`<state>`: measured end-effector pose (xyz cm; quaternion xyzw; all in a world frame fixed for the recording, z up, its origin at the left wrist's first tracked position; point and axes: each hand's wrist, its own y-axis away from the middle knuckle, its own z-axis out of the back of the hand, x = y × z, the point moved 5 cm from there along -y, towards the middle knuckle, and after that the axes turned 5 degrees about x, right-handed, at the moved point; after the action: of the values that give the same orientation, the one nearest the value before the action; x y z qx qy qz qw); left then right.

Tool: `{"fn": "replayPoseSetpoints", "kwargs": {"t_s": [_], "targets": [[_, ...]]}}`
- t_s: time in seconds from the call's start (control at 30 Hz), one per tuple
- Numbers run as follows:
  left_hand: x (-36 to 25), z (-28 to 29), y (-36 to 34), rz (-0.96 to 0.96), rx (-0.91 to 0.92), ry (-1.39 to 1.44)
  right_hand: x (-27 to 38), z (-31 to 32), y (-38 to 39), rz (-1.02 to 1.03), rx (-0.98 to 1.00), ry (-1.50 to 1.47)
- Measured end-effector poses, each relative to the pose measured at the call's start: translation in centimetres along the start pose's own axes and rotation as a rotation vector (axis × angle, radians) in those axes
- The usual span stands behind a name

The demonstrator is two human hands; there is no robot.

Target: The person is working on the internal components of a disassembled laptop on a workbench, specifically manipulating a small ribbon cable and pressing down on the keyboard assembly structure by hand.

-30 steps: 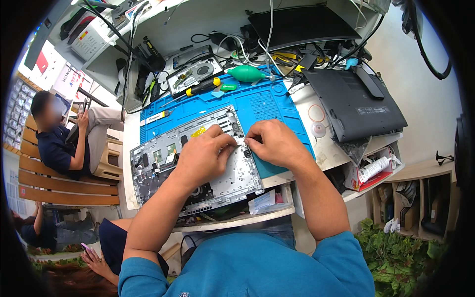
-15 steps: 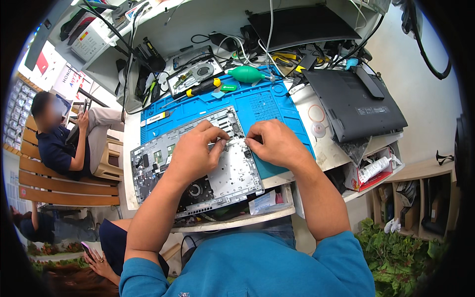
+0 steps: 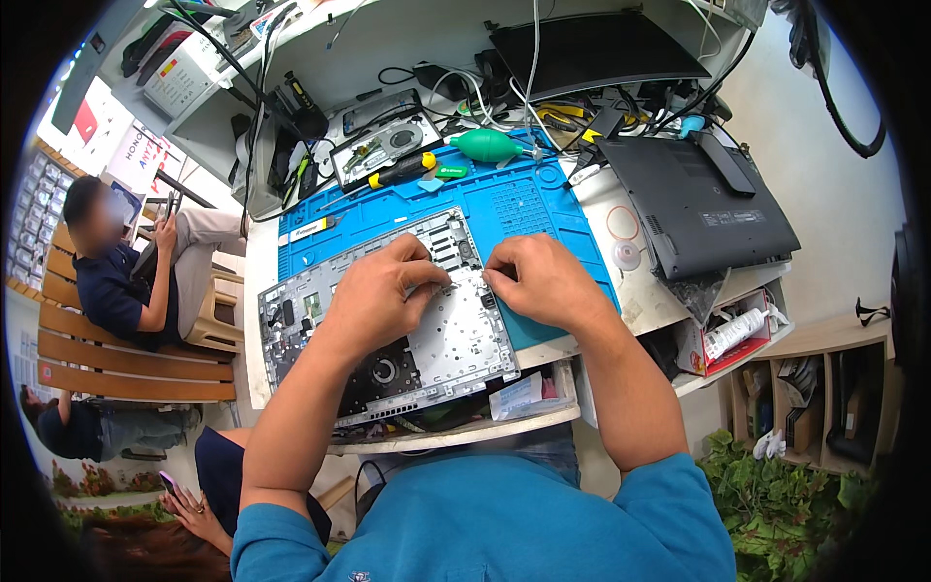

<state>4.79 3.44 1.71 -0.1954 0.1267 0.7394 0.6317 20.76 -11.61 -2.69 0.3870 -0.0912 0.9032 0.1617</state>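
Observation:
An opened laptop chassis (image 3: 456, 354), silver metal with black parts, lies tilted across a blue repair mat (image 3: 538, 223) and the table's front edge. Over its middle, my left hand (image 3: 383, 296) is closed in a pinch, thumb and forefinger meeting at the metal surface. My right hand (image 3: 543, 281) pinches at the chassis's right edge, fingertips close to those of the left. Whatever lies between either set of fingers is too small or hidden to make out. The left hand and forearm cover part of the chassis.
Beyond the chassis lie a yellow-and-black screwdriver (image 3: 402, 172), a green air blower (image 3: 485, 145) and a partly dismantled device (image 3: 388, 145). A dark laptop cover (image 3: 698, 204) rests at the right, above an open drawer (image 3: 732, 335). A seated person (image 3: 121, 262) is at the left.
My left fingers have shifted slightly on the chassis. Both hands stay pinched at nearly the same spot, and the whole view has moved a little.

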Motion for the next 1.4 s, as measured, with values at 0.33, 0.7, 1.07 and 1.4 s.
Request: {"fn": "replayPoseSetpoints", "kwargs": {"t_s": [0.33,0.7,1.07,1.4], "targets": [[0.1,0.0,-0.3,-0.044,-0.071,0.002,0.4,0.5,0.0,-0.060,-0.002,-0.023],[-1.7,-1.3,0.1,-0.096,-0.029,-0.026,0.0,0.7,0.1,-0.017,-0.031,-0.079],[-1.6,-1.4,0.7,-0.025,-0.143,0.007,-0.3,0.8,0.2,0.059,-0.170,-0.066],[-2.3,-2.5,1.7,-0.132,0.044,0.048,0.3,0.6,0.1,-0.068,0.022,-0.017]]}}
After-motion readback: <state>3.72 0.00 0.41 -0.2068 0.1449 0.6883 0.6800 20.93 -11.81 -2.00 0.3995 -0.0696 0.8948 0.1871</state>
